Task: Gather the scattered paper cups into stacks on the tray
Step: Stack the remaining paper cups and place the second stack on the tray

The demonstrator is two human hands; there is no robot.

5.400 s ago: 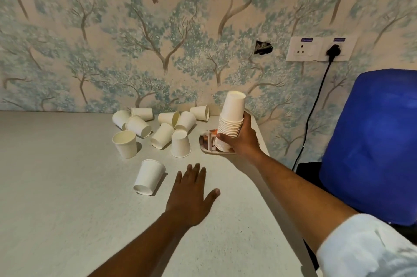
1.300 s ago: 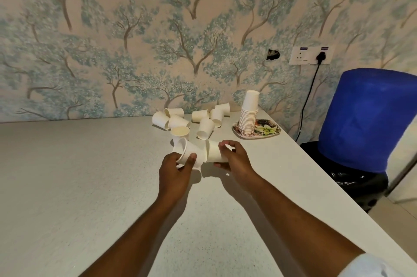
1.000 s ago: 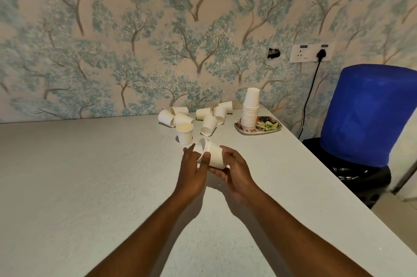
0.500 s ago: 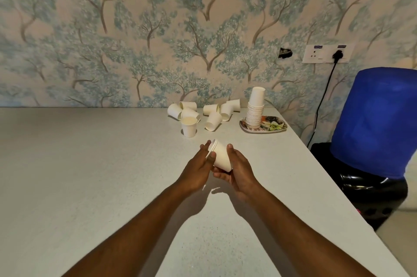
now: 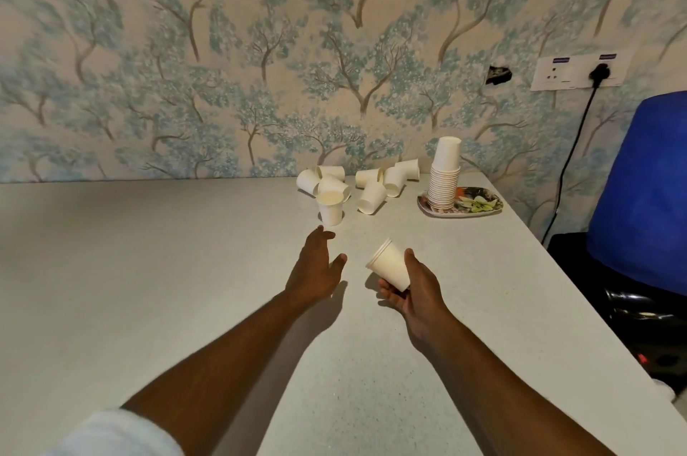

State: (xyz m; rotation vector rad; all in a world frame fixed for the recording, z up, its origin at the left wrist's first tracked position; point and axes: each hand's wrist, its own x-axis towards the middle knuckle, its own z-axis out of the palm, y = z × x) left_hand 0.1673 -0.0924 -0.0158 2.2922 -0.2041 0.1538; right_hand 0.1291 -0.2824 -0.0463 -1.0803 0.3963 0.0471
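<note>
My right hand (image 5: 414,288) grips a small nested stack of white paper cups (image 5: 388,264), tilted with the rims toward the upper left. My left hand (image 5: 316,264) hovers over the table with fingers straight, holding nothing, just short of an upright cup (image 5: 330,207). Behind that cup several white cups (image 5: 371,197) lie on their sides near the wall. A tall upside-down cup stack (image 5: 444,175) stands on the left end of a flower-patterned tray (image 5: 479,204) at the back right.
The pale speckled table (image 5: 148,288) meets a tree-patterned wall at the back, and its right edge runs diagonally past the tray. A blue chair (image 5: 639,188) stands to the right. A black cable (image 5: 572,151) hangs from a wall socket.
Two loose cups were picked up and nested between both hands. My left hand has since let go and moved forward left; my right hand keeps the nested cups.
</note>
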